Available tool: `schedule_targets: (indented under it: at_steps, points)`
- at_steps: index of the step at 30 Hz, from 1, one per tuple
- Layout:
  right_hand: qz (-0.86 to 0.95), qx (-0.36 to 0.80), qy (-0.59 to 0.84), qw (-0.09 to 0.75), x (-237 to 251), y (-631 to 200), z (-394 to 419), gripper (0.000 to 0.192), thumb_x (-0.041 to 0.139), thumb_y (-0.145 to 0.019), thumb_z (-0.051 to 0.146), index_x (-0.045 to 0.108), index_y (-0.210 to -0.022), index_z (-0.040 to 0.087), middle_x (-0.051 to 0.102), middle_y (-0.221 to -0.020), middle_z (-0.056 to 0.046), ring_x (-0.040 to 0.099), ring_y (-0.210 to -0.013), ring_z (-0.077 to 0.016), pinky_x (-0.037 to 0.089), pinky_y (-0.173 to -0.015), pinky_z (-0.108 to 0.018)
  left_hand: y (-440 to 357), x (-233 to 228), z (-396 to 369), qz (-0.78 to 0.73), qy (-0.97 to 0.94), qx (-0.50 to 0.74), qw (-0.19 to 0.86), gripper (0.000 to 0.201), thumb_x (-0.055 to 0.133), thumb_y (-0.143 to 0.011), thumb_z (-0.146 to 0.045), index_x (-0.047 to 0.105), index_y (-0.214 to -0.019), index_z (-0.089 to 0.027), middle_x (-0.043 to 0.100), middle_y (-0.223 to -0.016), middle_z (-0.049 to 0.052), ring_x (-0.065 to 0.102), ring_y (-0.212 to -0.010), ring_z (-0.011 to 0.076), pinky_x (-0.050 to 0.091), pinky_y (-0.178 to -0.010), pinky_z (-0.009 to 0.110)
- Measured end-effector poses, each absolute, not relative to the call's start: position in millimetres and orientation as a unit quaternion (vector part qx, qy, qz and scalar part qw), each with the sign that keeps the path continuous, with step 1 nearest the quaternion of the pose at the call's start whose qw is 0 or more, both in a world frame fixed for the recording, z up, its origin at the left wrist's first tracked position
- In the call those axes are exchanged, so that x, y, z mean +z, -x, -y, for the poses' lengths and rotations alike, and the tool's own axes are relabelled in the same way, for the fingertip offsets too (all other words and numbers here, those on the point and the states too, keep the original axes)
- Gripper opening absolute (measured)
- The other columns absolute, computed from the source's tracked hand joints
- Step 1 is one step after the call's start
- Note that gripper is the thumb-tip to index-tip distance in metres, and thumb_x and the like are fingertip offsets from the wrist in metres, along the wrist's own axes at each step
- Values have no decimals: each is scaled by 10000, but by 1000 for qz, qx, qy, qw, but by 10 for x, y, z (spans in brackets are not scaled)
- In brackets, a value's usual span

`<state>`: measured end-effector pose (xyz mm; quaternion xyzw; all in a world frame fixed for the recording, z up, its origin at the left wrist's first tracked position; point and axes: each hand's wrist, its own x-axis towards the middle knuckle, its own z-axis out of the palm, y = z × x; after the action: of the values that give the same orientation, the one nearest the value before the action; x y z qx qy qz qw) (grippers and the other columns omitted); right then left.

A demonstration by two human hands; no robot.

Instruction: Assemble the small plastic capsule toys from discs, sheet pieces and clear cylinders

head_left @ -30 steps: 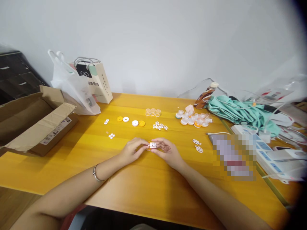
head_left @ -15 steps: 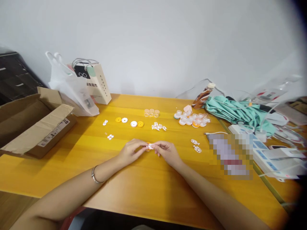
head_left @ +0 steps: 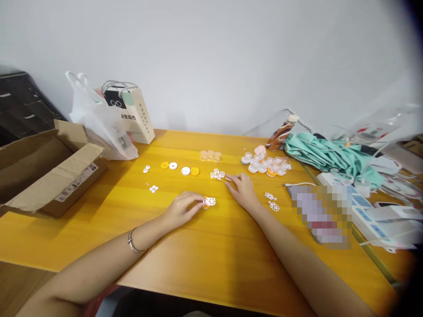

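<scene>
Though cluttered, yellow table [head_left: 198,255], white wall [head_left: 211,57].

Setting: informal home or small-office work desk against a plain white wall. Evidence: yellow wooden table [head_left: 205,259]; opened cardboard box [head_left: 49,169] at left; plastic bag [head_left: 99,119] and paper shopping bag [head_left: 137,114] at far left; drink bottle [head_left: 280,132], teal umbrella [head_left: 330,154] and power strip [head_left: 363,211] at right.

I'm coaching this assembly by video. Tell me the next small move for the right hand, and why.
Probably pinch one white perforated piece from the small cluster. The right hand has its fingertips at that cluster's edge, holding nothing visible, while the left hand holds a white-and-orange part on the table.
</scene>
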<state>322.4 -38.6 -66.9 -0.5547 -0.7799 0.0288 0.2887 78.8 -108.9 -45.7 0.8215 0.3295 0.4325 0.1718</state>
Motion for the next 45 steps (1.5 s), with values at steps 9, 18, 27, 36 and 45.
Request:
schedule_targets:
  at_steps: [9, 18, 27, 36, 45]
  points:
    - [663, 283, 535, 440, -588, -3206, 512, 190, 591, -751, 378, 629, -729, 193, 593, -697, -26, 548, -653, -164, 455, -668, -310, -786, -447, 1092, -326, -823, 432, 169, 112, 542, -830, -162, 600, -926, -173, 687, -853, 54, 636, -778, 140, 498, -746, 276]
    - [404, 620, 393, 545, -319, -3026, 784, 240, 766, -607, 298, 556, -669, 200, 677, -753, 17, 642, -723, -111, 495, -721, -235, -779, -417, 1115, -336, -786, 487, 179, 107, 559, -814, -150, 592, -915, -164, 670, -825, 55, 622, -758, 133, 501, -708, 258]
    - [536, 560, 378, 506, -180, -2879, 1014, 366, 631, -759, 319, 553, -1115, 288, 610, -801, 15, 644, -703, -123, 518, -754, -303, -777, -404, 1111, -320, -802, 475, 169, 131, 560, -807, -121, 580, -930, -161, 662, -834, 56, 611, -758, 129, 491, -712, 264]
    - [467, 597, 426, 495, -276, -2839, 1016, 280, 735, -635, 334, 619, -860, 213, 672, -778, 0, 666, -776, -156, 520, -773, -300, -776, -434, 1091, -333, -812, 451, 165, 114, 553, -814, -137, 584, -920, -163, 663, -837, 62, 608, -767, 141, 488, -714, 278]
    - [400, 598, 463, 518, -346, -2833, 978, 295, 783, -558, 310, 550, -699, 196, 674, -721, 19, 650, -704, -133, 500, -732, -286, -770, -449, 1063, -348, -823, 421, 154, 88, 530, -833, -182, 589, -898, -172, 668, -836, 56, 614, -760, 143, 482, -721, 284]
